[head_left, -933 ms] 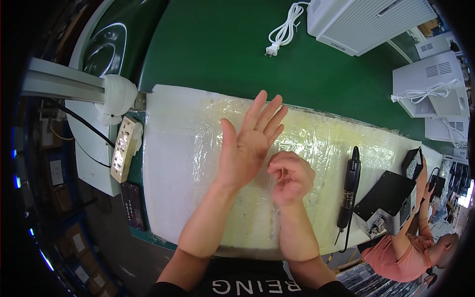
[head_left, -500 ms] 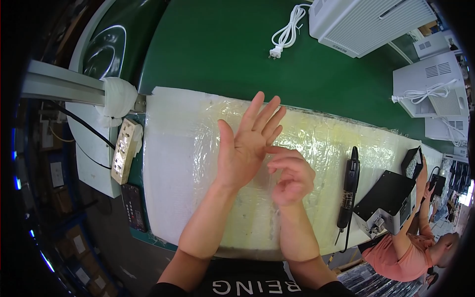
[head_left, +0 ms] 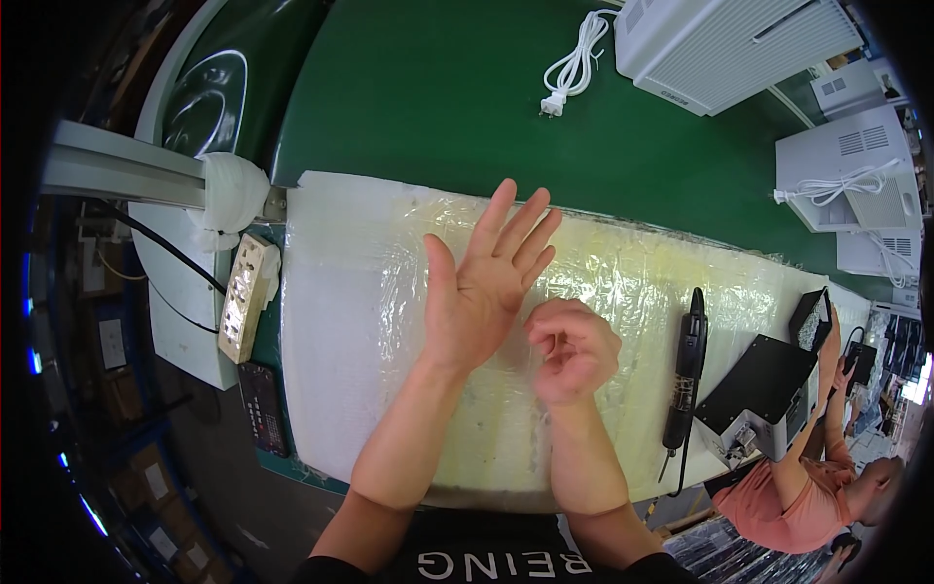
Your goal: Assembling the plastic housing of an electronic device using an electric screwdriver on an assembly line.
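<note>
My left hand [head_left: 477, 292] is raised over the wrapped work surface, palm up, with its fingers and thumb spread and nothing in it. Just to its right is my right hand [head_left: 574, 352], its fingers curled in toward the palm. Nothing shows in that curl, and a small gap separates the two hands. Beneath both lies a white padded mat [head_left: 341, 389] covered in shiny clear film. To the right of my right hand, a black electric screwdriver [head_left: 686, 370] rests on the mat with its bit toward me.
Beyond the mat runs a green belt [head_left: 438, 107] bearing a white ribbed appliance [head_left: 730, 49] and its coiled white cord [head_left: 581, 63]. More white units [head_left: 846, 165] stand far right. At left is a power strip [head_left: 248, 297]. A co-worker [head_left: 793, 506] handles parts near a black-topped unit [head_left: 759, 384].
My right index finger has curled back from the left palm's edge, where it was stretched out. The ribbed appliance and its cord have shifted slightly right. My left hand has barely moved.
</note>
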